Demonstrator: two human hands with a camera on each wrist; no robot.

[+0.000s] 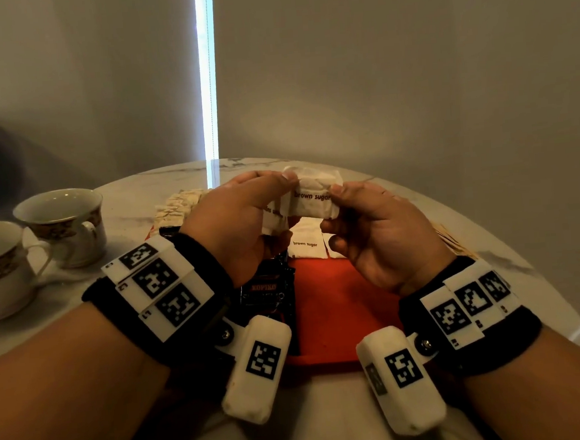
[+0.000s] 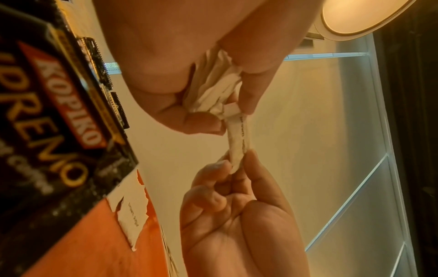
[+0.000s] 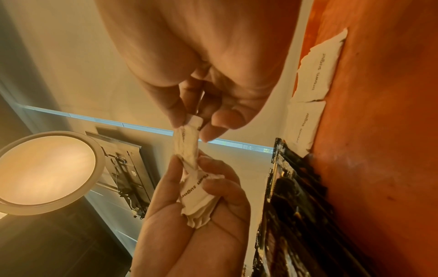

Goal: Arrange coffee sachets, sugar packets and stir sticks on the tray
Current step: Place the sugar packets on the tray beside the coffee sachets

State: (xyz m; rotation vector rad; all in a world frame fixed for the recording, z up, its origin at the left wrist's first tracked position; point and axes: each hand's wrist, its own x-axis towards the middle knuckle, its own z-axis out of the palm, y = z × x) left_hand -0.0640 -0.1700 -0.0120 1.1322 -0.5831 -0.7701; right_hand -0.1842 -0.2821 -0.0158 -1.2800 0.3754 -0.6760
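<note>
Two teacups point(image 1: 61, 229) stand at the far left of the table point(image 1: 136, 203), well apart from your work, so nothing there crowds you. Your left hand point(image 1: 244, 219) has its grip clamped on a small bundle of sugar packets point(image 1: 275, 221), fingers curled round them — most likely as a reserve, so one can be dealt off at a time. Just below it the dark coffee sachets point(image 1: 269, 290) lie along the left side of the red tray point(image 1: 325, 303), filling that edge. Between your hands one brown sugar packet point(image 1: 314, 197) is stretched; your left thumb and fingers keep one end while your right hand point(image 1: 379, 241) pinches the other end, grip closed on it, apparently peeling it free of the bundle. Beneath, two more packets point(image 1: 305, 244) lie side by side at the tray's far edge, so the natural slot is next to them. The near middle of the tray is bare red — room to come down flat. The stir sticks point(image 1: 451, 239) lie on the table past your right wrist; mind that edge when you reach.
</note>
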